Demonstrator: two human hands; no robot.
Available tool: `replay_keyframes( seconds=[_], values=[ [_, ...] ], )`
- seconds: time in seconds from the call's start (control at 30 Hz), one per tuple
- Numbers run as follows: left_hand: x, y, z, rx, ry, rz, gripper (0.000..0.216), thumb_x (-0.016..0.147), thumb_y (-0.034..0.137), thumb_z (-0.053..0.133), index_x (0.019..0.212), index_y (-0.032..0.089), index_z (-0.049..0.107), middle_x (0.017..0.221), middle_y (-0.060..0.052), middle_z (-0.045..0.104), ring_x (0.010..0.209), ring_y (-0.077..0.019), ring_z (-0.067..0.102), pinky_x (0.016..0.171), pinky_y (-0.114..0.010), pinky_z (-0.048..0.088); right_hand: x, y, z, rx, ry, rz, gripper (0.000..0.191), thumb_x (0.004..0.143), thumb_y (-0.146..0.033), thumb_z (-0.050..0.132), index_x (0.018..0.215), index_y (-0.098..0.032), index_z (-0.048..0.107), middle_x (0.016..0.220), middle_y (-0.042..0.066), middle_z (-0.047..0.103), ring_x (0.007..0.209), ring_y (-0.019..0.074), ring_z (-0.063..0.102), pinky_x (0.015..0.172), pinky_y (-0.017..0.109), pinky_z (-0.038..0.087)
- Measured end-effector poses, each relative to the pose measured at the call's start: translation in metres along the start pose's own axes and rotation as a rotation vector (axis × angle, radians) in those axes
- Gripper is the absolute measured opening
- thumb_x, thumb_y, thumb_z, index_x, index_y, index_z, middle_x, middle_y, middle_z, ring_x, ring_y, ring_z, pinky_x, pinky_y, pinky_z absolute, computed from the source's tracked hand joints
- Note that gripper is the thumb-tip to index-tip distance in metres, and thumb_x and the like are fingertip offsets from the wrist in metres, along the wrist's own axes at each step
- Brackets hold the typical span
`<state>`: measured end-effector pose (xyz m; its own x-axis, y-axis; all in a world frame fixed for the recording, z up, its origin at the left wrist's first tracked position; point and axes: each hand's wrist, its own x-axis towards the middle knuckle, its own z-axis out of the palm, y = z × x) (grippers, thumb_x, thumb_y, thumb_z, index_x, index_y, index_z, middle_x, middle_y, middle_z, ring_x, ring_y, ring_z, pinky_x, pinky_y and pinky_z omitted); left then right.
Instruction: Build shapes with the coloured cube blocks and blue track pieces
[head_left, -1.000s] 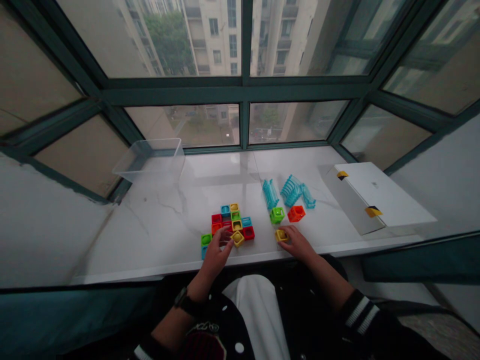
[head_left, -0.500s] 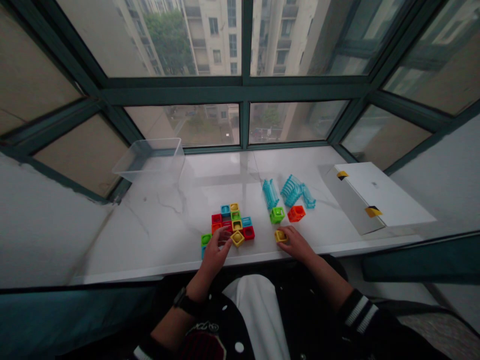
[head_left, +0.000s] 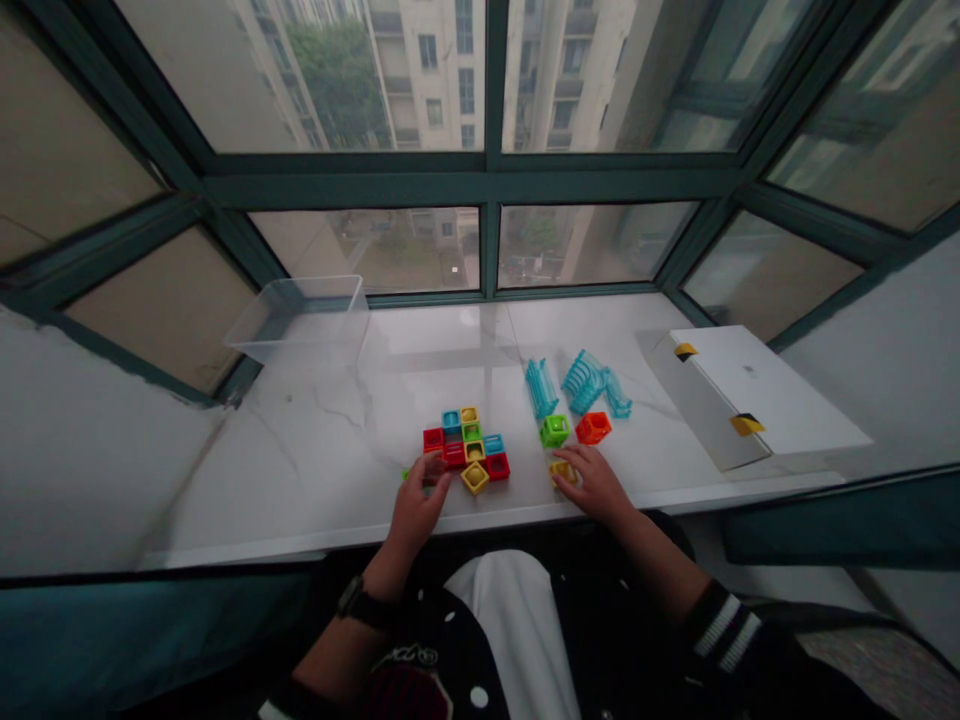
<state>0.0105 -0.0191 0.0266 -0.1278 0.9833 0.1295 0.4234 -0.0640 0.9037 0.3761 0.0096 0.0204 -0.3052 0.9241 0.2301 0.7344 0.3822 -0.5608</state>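
My left hand point(head_left: 417, 497) is at the left side of a cluster of coloured toy cube blocks point(head_left: 472, 432), fingers apart over the near-left blocks. It hides most of a green block point(head_left: 406, 474) and others beneath it. Right of its thumb, a yellow block point(head_left: 475, 478) sits turned at an angle against the cluster's near edge. My right hand point(head_left: 598, 484) is over a separate yellow block point(head_left: 559, 469), its fingers and thumb spread around it and partly covering it. Just beyond stand a green block point(head_left: 555, 431) and an orange-red block point(head_left: 593, 428).
Clear blue ribbed track pieces point(head_left: 541, 388) lie behind the loose blocks, with a curved blue piece point(head_left: 582, 380) beside them. A transparent plastic bin point(head_left: 300, 325) stands at the back left. A white box point(head_left: 772, 390) with yellow-black tabs is at the right. Windows border the white sill.
My left hand has moved left, away from the angled yellow block, and now covers the near-left blocks. My right hand's fingers have spread wider around its yellow block, which stays nearly in place.
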Motion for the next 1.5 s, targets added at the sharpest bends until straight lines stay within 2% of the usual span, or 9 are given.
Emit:
replay_keyframes(
  seconds=[0.23,0.37,0.47,0.73,0.93,1.07,1.2,1.33,1.5],
  values=[
    [0.004,-0.017,-0.018,0.254,0.083,0.107,0.034,0.094,0.038,0.062,0.125,0.024,0.064,0.124,-0.011,0.069,0.122,-0.0315,0.064,0.11,-0.054,0.049,0.008,-0.017,0.007,0.037,-0.016,-0.106,0.028,0.095,-0.032,0.065,0.121,-0.027,0.074,0.118,0.011,0.07,0.111,0.0307,0.063,0.101,0.051,0.051],
    [-0.001,-0.032,-0.01,0.44,0.115,0.151,0.043,0.09,0.038,0.067,0.13,0.022,0.062,0.14,-0.017,0.057,0.134,-0.0379,0.053,0.115,-0.062,0.042,0.02,-0.034,0.019,0.02,-0.087,-0.166,0.032,0.095,-0.029,0.066,0.126,-0.026,0.071,0.121,0.011,0.069,0.114,0.0298,0.062,0.102,0.05,0.049],
    [-0.007,-0.042,0.002,0.453,0.11,0.158,0.052,0.089,0.037,0.069,0.136,0.019,0.057,0.152,-0.021,0.045,0.145,-0.0414,0.043,0.119,-0.066,0.037,0.029,-0.048,0.031,-0.069,-0.149,-0.177,0.039,0.092,-0.027,0.069,0.131,-0.026,0.069,0.127,0.012,0.067,0.118,0.0314,0.061,0.102,0.052,0.048],
    [-0.012,-0.043,0.011,0.32,0.08,0.085,0.065,0.082,0.023,0.068,0.144,0.023,0.05,0.161,-0.017,0.034,0.154,-0.039,0.032,0.126,-0.063,0.029,0.039,-0.071,0.05,-0.159,-0.267,-0.152,0.037,0.088,-0.024,0.074,0.125,-0.028,0.074,0.122,0.012,0.07,0.114,0.0318,0.061,0.102,0.049,0.046],
    [-0.017,-0.044,-0.004,0.352,-0.099,-0.022,0.092,0.069,0.006,0.064,0.156,0.022,0.04,0.171,-0.017,0.02,0.159,-0.0366,0.025,0.128,-0.054,0.032,0.04,-0.079,0.044,-0.205,-0.374,-0.098,0.037,0.093,-0.029,0.071,0.131,-0.027,0.071,0.128,0.012,0.069,0.118,0.0298,0.06,0.105,0.044,0.042],
    [-0.017,-0.045,-0.015,0.472,-0.177,0.023,0.09,0.071,0.006,0.069,0.155,0.021,0.042,0.169,-0.018,0.029,0.156,-0.0376,0.034,0.126,-0.055,0.035,0.04,-0.08,0.044,-0.234,-0.396,-0.088,0.037,0.095,-0.031,0.07,0.132,-0.025,0.07,0.129,0.011,0.068,0.12,0.0292,0.059,0.106,0.042,0.041],
    [-0.013,-0.038,-0.017,0.584,-0.124,0.064,0.077,0.083,0.022,0.073,0.154,0.022,0.044,0.161,-0.018,0.043,0.145,-0.0363,0.049,0.118,-0.054,0.045,0.039,-0.079,0.048,-0.222,-0.39,-0.1,0.037,0.095,-0.03,0.069,0.131,-0.026,0.071,0.128,0.011,0.069,0.12,0.0282,0.059,0.108,0.042,0.039],
    [-0.01,-0.027,-0.009,0.744,-0.067,0.082,0.066,0.088,0.031,0.073,0.149,0.022,0.05,0.155,-0.019,0.05,0.137,-0.0382,0.054,0.111,-0.056,0.049,0.039,-0.076,0.05,-0.213,-0.387,-0.114,0.035,0.094,-0.029,0.07,0.129,-0.026,0.072,0.125,0.011,0.069,0.119,0.0277,0.059,0.109,0.042,0.039],
    [-0.006,-0.024,0.006,0.778,-0.041,0.194,0.057,0.089,0.03,0.072,0.144,0.019,0.056,0.154,-0.021,0.05,0.141,-0.0387,0.049,0.117,-0.056,0.044,0.038,-0.075,0.052,-0.206,-0.358,-0.135,0.032,0.093,-0.028,0.072,0.124,-0.026,0.074,0.119,0.01,0.07,0.114,0.0278,0.06,0.106,0.042,0.041]
  ],
)
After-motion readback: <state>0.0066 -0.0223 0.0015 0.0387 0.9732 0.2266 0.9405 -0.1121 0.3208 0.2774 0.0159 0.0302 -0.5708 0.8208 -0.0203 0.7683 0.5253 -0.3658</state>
